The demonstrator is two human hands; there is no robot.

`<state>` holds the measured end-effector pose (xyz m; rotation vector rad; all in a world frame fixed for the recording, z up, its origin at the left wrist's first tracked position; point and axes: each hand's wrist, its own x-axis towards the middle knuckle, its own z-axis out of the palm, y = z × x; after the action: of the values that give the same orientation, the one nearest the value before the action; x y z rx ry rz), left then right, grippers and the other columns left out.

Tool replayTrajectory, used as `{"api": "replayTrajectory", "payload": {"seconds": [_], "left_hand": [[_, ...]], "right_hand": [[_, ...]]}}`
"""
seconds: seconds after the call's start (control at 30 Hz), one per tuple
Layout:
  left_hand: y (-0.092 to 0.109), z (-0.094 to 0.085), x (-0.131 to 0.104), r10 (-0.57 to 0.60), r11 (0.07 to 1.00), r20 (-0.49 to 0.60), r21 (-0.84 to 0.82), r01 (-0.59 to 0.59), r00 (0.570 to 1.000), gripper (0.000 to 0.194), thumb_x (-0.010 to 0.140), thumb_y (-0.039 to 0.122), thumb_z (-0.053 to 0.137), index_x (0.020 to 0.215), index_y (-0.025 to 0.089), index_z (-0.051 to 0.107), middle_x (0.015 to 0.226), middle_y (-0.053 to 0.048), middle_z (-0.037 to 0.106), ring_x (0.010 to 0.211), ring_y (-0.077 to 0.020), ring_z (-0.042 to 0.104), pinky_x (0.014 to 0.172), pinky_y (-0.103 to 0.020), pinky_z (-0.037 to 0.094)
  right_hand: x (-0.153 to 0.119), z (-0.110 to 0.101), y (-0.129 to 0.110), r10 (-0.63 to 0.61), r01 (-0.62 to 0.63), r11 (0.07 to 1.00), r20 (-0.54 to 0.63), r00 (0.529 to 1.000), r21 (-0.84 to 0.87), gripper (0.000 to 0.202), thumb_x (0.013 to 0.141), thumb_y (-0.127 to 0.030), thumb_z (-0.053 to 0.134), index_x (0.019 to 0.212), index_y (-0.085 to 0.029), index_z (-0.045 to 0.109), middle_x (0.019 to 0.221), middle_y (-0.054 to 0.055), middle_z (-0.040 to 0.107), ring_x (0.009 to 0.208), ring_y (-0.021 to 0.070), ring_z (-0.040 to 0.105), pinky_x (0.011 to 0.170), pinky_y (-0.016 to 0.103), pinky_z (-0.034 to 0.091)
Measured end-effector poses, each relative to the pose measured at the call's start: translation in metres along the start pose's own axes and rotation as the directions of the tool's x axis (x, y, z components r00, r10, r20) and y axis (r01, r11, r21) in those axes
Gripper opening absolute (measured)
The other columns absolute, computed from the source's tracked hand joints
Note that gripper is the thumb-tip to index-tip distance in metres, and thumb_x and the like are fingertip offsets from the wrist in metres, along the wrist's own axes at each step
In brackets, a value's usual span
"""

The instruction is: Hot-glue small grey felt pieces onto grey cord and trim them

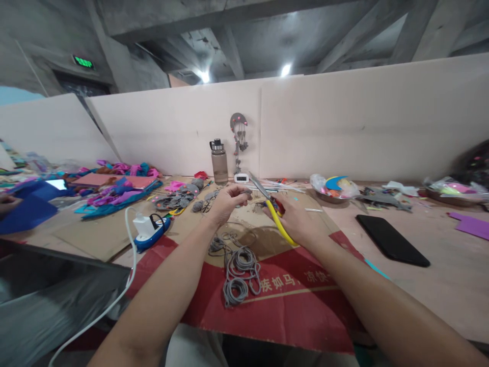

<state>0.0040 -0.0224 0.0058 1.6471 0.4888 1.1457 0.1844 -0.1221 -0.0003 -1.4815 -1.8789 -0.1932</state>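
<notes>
Over the back of a red and tan cardboard sheet (290, 326), my left hand (229, 202) is closed, its thumb and fingers pinching a small grey piece (247, 194). My right hand (292, 214) is wrapped round yellow-handled scissors (280, 224), whose blades point up and away to the left. The two hands are apart, with the blade tips just beyond the grey piece. Coils of grey cord (242, 260) lie on the cardboard below and between my forearms.
A bottle (219, 165) and small white clock (241, 178) stand at the back. Felt pieces (126, 178) and a power strip (153, 235) lie left; a phone (391, 239) and bowl (333, 196) are right. Another person's hand (8, 204) shows far left.
</notes>
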Motion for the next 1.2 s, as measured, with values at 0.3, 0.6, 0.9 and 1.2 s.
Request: {"api": "replayTrajectory", "payload": {"seconds": [0.3, 0.6, 0.9, 1.2], "left_hand": [[-0.0016, -0.0005, 0.0005, 0.024, 0.999, 0.016, -0.047, -0.023, 1.000, 0.022, 0.065, 0.030, 0.070, 0.078, 0.014, 0.063, 0.069, -0.001, 0.060, 0.059, -0.0081, 0.049, 0.057, -0.022, 0.038], [0.0001, -0.0008, -0.0001, 0.025, 1.000, 0.048, 0.001, -0.025, 0.999, 0.017, 0.065, 0.027, 0.069, 0.076, 0.015, 0.062, 0.072, -0.001, 0.061, 0.063, -0.0088, 0.050, 0.060, -0.021, 0.039], [0.0043, 0.0021, -0.0014, 0.010, 1.000, 0.026, 0.002, -0.010, 1.000, 0.016, 0.060, 0.020, 0.069, 0.074, 0.016, 0.063, 0.073, 0.000, 0.063, 0.065, -0.0097, 0.054, 0.062, -0.022, 0.040], [0.0021, -0.0004, -0.0010, -0.006, 0.999, 0.039, 0.042, 0.004, 0.999, 0.016, 0.061, 0.015, 0.060, 0.076, 0.015, 0.065, 0.076, -0.001, 0.064, 0.070, -0.0109, 0.054, 0.064, -0.022, 0.040]], "right_hand": [[-0.0019, 0.0021, -0.0024, -0.038, 0.039, 0.999, 0.049, 0.998, -0.022, 0.046, 0.081, -0.045, 0.056, 0.120, -0.021, 0.049, 0.106, 0.010, 0.051, 0.091, 0.0212, 0.052, 0.083, 0.033, 0.041], [-0.0029, -0.0018, -0.0030, -0.040, 0.043, 0.997, 0.049, 0.998, -0.068, 0.037, 0.084, -0.045, 0.052, 0.114, -0.022, 0.053, 0.102, 0.009, 0.053, 0.084, 0.0195, 0.054, 0.075, 0.031, 0.041], [-0.0034, -0.0054, -0.0041, -0.046, 0.051, 0.996, 0.068, 0.997, -0.074, 0.042, 0.083, -0.051, 0.053, 0.115, -0.023, 0.053, 0.105, 0.009, 0.056, 0.087, 0.0207, 0.055, 0.075, 0.030, 0.041], [-0.0028, -0.0064, -0.0026, -0.083, 0.088, 0.991, 0.060, 0.995, -0.099, 0.043, 0.084, -0.051, 0.051, 0.116, -0.022, 0.053, 0.101, 0.008, 0.059, 0.084, 0.0200, 0.055, 0.074, 0.030, 0.039]]}}
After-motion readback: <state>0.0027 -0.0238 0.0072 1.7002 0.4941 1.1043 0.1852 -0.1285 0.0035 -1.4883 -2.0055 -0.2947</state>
